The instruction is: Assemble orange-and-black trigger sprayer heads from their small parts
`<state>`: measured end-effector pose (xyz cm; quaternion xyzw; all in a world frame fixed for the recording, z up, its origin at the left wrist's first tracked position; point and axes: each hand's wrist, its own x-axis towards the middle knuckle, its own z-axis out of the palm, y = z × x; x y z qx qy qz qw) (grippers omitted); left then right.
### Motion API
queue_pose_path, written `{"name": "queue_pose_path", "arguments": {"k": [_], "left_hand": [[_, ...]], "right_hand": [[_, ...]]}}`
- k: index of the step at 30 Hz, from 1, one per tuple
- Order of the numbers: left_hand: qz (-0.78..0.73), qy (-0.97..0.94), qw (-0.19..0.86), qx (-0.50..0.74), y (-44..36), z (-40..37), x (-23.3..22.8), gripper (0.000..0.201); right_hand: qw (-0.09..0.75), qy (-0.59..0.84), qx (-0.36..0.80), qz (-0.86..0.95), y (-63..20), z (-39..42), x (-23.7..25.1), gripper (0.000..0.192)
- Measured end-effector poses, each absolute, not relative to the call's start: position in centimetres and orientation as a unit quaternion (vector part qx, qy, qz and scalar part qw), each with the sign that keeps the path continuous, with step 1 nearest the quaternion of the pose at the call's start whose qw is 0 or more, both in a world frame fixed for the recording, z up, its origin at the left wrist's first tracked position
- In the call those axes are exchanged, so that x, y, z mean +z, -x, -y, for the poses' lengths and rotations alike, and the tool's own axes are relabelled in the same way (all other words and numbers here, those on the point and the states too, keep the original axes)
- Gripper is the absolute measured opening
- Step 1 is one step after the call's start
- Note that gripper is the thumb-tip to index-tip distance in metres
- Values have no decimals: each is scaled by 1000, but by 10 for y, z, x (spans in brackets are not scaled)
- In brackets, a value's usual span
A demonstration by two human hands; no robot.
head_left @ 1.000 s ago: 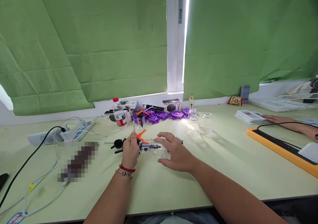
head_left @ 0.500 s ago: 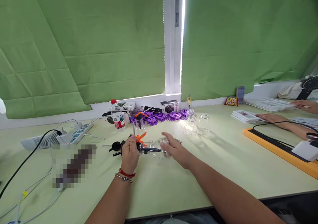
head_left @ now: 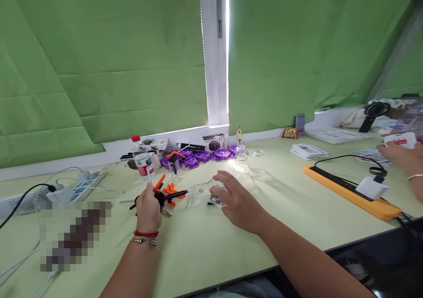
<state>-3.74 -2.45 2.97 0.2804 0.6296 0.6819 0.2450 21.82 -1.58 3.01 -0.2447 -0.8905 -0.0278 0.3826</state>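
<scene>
The black-shafted tool (head_left: 173, 195) is in the left hand (head_left: 148, 207), left of centre over the table (head_left: 291, 240). Its long axis lies nearly crosswise, the shaft tip pointing just short of three o'clock. A pale rod (head_left: 150, 175) juts from beside the left thumb to about twelve.

The left hand is closed round the tool's black end, with the forearm running up from seven o'clock towards one. At three o'clock from it, apart from the shaft, the right hand (head_left: 239, 201) is bent over a clear jar (head_left: 218, 201), gripping it with the fingers towards ten and the back upward; the forearm comes in from four. The fingers hide part of the jar, so I cannot tell its long axis.

Between the shaft and the jar is a clear piece (head_left: 192, 195) too faint to make out. Orange clips (head_left: 172, 188) lie just beyond the shaft, at two o'clock from the left hand. A red-capped bottle (head_left: 140, 157) stands at twelve, and purple parts (head_left: 202, 156) lie at one.
</scene>
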Motion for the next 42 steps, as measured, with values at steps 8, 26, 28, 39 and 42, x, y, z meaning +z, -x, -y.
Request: {"name": "queue_pose_path", "arguments": {"k": [8,26,28,39,42], "left_hand": [[-610,-294,268,686,30,26,33,39],[-591,-348,278,673,35,20,15,46],[-586,-358,277,673,32,22,15,46],[-574,-445,301,618,21,26,4,50],[-552,-451,315,627,19,28,6,43]], "right_hand": [[442,586,256,629,-321,-18,-28,61],[364,666,68,647,-290,-98,-50,74],[401,652,38,642,-287,-96,-46,79],[237,342,323,850,-157,-2,24,15],[254,356,391,810,-146,-2,17,18]]}}
